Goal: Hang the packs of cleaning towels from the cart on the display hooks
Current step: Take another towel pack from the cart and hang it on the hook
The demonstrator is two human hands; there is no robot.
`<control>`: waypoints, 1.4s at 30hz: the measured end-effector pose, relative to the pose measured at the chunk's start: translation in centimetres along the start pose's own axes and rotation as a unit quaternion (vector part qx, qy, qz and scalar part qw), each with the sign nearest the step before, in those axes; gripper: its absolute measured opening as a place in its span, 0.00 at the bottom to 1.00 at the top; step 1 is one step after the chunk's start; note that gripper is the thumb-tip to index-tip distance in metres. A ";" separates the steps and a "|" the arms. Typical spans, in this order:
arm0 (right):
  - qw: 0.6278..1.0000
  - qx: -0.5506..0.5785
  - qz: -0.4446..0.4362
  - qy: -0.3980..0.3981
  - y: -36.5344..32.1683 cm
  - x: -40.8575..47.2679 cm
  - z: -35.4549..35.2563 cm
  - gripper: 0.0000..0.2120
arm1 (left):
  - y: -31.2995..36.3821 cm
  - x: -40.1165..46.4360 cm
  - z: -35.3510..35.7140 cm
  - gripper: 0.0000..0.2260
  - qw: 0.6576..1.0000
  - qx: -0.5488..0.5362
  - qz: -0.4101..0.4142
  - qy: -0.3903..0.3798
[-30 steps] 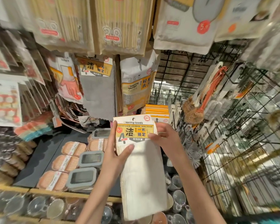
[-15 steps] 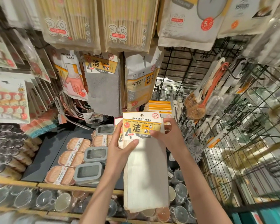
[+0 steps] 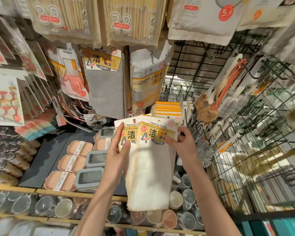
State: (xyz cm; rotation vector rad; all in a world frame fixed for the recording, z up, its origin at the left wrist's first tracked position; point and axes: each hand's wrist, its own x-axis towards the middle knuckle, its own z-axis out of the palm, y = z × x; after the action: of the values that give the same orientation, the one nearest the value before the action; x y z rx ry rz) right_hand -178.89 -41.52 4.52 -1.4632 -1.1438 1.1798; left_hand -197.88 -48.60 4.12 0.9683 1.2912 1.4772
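I see the left hand (image 3: 117,155) grasping the rear cream cleaning-towel pack with a yellow header card (image 3: 126,133) by its left edge. The right hand (image 3: 183,144) pinches the front, matching cream towel pack (image 3: 157,160) at its header. Both packs overlap, held upright below a hanging grey towel pack (image 3: 106,86) and beside a black wire grid panel (image 3: 255,133).

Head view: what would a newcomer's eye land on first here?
Two packs of white cleaning towels fanned at centre, gripped by the left hand and right hand. Above them hangs a grey towel pack, with big "38" chopstick packs along the top.
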 end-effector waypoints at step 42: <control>0.975 -0.068 0.028 0.210 8.3 12.9 1.1 0.14 | -0.6 0.8 -1.2 0.26 0.991 0.111 0.017 0.074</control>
State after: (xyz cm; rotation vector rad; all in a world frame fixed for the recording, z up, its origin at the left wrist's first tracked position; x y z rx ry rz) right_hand -177.52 -30.06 -5.68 -1.7573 -0.9051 0.7852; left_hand -199.14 -48.17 3.31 1.0436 1.5805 1.4752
